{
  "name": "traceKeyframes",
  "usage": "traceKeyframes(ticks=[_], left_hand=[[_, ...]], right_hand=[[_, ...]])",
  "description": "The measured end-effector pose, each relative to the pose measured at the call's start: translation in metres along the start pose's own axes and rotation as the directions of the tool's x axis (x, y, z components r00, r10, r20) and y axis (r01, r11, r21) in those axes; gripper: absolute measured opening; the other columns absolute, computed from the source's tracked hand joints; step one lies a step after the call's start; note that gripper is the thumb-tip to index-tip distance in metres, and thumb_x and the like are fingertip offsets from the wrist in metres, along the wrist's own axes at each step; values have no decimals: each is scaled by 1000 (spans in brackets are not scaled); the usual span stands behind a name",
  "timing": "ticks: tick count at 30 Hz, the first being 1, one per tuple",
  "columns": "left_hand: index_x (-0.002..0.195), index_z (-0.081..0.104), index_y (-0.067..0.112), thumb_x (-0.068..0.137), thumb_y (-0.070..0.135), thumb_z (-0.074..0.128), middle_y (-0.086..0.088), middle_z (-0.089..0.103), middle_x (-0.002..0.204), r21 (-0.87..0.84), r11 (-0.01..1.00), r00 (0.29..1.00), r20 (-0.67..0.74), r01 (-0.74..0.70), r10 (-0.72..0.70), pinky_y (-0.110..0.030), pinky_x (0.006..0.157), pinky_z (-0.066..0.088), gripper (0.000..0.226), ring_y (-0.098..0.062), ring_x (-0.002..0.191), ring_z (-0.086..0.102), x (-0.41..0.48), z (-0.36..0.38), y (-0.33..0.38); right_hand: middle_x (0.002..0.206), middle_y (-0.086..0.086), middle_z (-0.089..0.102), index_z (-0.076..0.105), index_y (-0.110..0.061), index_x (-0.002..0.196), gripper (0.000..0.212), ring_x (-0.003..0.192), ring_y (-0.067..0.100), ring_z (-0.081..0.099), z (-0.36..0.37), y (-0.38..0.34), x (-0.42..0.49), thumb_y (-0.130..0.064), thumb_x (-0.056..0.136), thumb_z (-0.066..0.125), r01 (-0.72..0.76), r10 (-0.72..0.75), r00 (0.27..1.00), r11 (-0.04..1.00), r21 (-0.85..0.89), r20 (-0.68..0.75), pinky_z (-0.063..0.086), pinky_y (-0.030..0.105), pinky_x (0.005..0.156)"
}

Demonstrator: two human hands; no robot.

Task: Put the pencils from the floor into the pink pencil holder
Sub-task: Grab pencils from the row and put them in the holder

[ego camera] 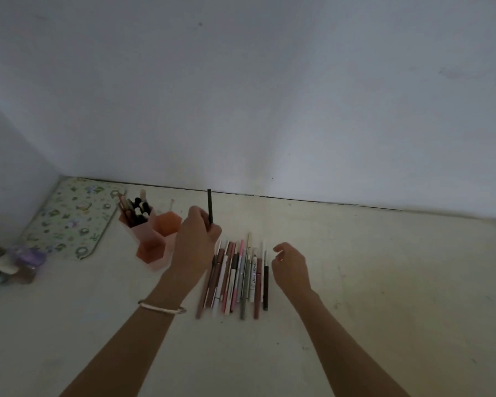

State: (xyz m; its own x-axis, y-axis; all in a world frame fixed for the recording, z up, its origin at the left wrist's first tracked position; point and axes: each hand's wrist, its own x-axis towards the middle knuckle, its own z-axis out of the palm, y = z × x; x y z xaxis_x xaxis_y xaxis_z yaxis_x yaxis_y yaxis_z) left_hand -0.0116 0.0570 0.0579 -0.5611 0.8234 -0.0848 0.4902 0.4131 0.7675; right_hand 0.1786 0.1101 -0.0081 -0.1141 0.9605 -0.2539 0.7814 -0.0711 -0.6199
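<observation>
A row of several pencils (236, 277) lies side by side on the pale floor in the middle. My left hand (195, 239) is shut on one dark pencil (210, 204), held upright just right of the pink pencil holder (152, 239). The holder has hexagonal cells; its back-left cell is full of pens and pencils (135, 210), the orange front cells look empty. My right hand (291, 266) hovers open beside the right end of the row, holding nothing.
A patterned green mat (69, 216) lies in the left corner against the wall. Small jars and bottles (15, 262) stand at the far left edge. The wall (269, 110) runs along the back; bare floor (384, 267) spreads to the right.
</observation>
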Motion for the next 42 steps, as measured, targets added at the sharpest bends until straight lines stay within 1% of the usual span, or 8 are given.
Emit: traceKeyframes(ticks=[7, 12, 17, 20, 25, 30, 33, 42], left_hand=[[117, 48, 18, 86, 4, 64, 6, 58, 73, -242, 966, 988, -146, -87, 52, -1, 57, 44, 38, 0, 68, 62, -15, -25, 12], [152, 22, 35, 89, 3, 63, -3, 61, 85, -320, 936, 975, -210, -144, 78, -17, 72, 55, 82, -12, 76, 64, -26, -39, -6], [146, 28, 38, 86, 8, 67, 13, 63, 88, -247, 925, 786, -612, -290, 83, -11, 66, 53, 78, -2, 74, 66, -9, -90, -32], [143, 30, 39, 86, 6, 65, 16, 56, 97, -225, 924, 723, -687, -308, 74, -15, 67, 56, 74, -2, 77, 66, 5, -108, -51], [143, 31, 38, 91, 12, 63, -4, 59, 114, -127, 970, 760, -645, -206, 77, -35, 76, 59, 67, -14, 89, 67, 17, -101, -83], [115, 68, 9, 90, 10, 59, -11, 63, 111, 205, 962, 759, -593, -182, 270, -38, 89, 54, 26, -29, 99, 62, 10, -83, -103], [127, 60, 10, 90, 13, 48, -9, 57, 120, 107, 978, 754, -623, -180, 207, -28, 90, 47, 39, -23, 110, 56, 3, -90, -112], [125, 53, 19, 90, -1, 48, 4, 58, 115, -210, 974, 750, -657, -82, -78, -36, 73, 55, 41, -14, 90, 59, -18, -114, -137]], right_hand=[[105, 12, 59, 50, -9, 115, 20, 84, 22, 56, 30, -8, -2, -15, 96, 51, -17, 21, 999, 990, -140, 30, 49, 30, 72], [116, 14, 54, 36, -16, 141, 53, 92, 26, 58, 23, -13, 2, -17, 92, 57, 36, -32, 999, 986, -166, 25, 43, 28, 73], [101, 7, 55, 55, -14, 124, 44, 65, 4, 46, -6, -63, 16, -7, 81, 62, 229, -221, 948, 973, 9, -227, 33, 14, 58], [87, 5, 60, 58, -19, 114, 40, 63, 10, 55, -17, -106, 14, -4, 77, 64, 319, -244, 926, 914, 252, -288, 45, 16, 59], [78, 0, 65, 56, -25, 111, 41, 60, 2, 56, -14, -157, 1, 0, 79, 64, 460, -322, 881, 753, 470, -347, 46, 7, 57], [85, 1, 66, 47, -23, 124, 49, 74, 10, 64, 6, -185, -15, 0, 84, 61, 575, -437, 817, 655, 490, -375, 51, 12, 71], [91, -3, 66, 49, -20, 120, 42, 81, 10, 66, 22, -200, -22, 0, 86, 61, 632, -497, 775, 601, 489, -390, 53, 16, 75], [103, -5, 58, 48, -22, 123, 38, 89, 4, 59, 80, -221, -33, -6, 90, 59, 729, -665, 681, 578, 366, -306, 53, 21, 82]])
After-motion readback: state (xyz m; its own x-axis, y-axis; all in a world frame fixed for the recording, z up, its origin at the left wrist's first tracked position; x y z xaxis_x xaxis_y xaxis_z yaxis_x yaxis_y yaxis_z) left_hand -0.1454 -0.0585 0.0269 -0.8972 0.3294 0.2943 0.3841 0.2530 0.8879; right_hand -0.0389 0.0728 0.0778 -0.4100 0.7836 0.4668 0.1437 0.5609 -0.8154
